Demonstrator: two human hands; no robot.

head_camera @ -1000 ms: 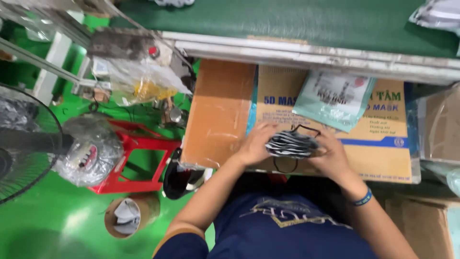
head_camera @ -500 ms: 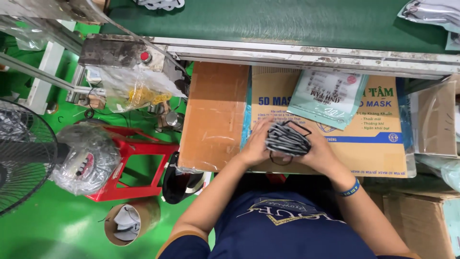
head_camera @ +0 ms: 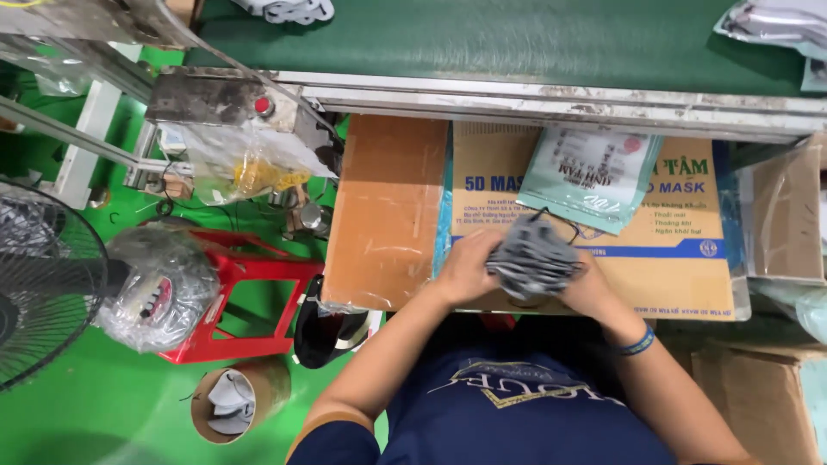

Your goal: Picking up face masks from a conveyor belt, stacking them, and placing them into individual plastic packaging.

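Both hands close their fingers on one soft grey stack of face masks [head_camera: 531,258]: the left hand [head_camera: 466,269] grips its left edge, the right hand [head_camera: 588,286] cups its right side, thin black ear loops poking out above. Just beyond the fingers lies one glossy pale-green mask pouch [head_camera: 594,176], flat on one printed cardboard box [head_camera: 680,267]. Left of the fingers sits one plain brown cardboard sheet [head_camera: 388,207].
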